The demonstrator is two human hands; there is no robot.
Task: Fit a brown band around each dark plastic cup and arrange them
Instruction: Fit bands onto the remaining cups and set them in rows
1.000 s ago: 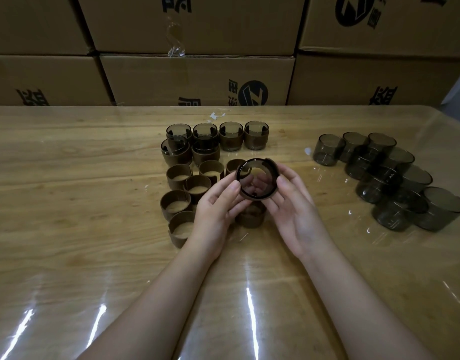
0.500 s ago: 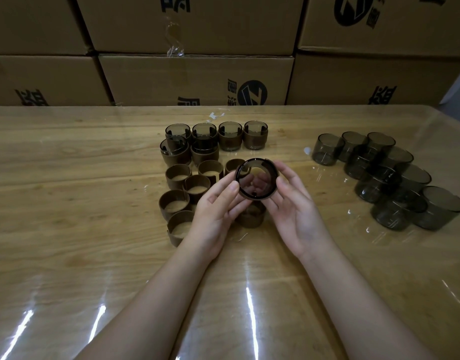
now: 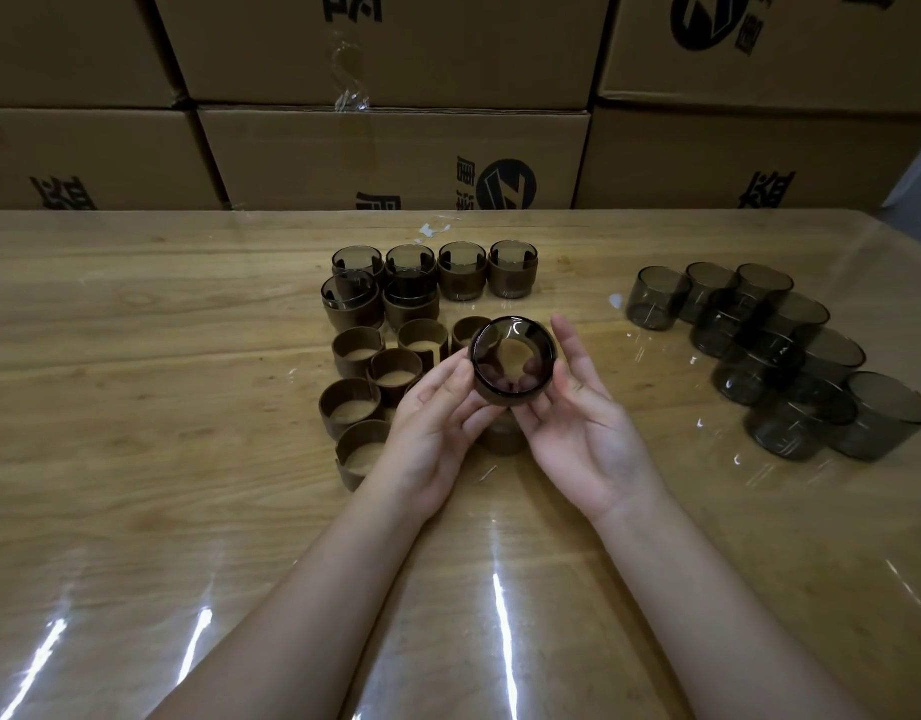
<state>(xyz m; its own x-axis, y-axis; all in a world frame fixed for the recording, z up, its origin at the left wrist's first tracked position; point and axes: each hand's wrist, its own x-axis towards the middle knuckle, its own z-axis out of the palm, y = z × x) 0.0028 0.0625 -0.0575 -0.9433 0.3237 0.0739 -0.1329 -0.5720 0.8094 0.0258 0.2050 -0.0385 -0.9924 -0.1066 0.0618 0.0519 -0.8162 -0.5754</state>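
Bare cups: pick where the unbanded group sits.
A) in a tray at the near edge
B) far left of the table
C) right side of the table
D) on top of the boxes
C: the bare cups cluster on the right of the table, while the banded cups and loose bands sit at the centre.

Two bare forearms are seen, uncovered as far as the frame reaches. The left grip (image 3: 432, 433) and the right grip (image 3: 588, 433) are shown as bare hands with slender fingers. A short, plain nail is made out on the left thumb. Wrists are likewise left uncovered.
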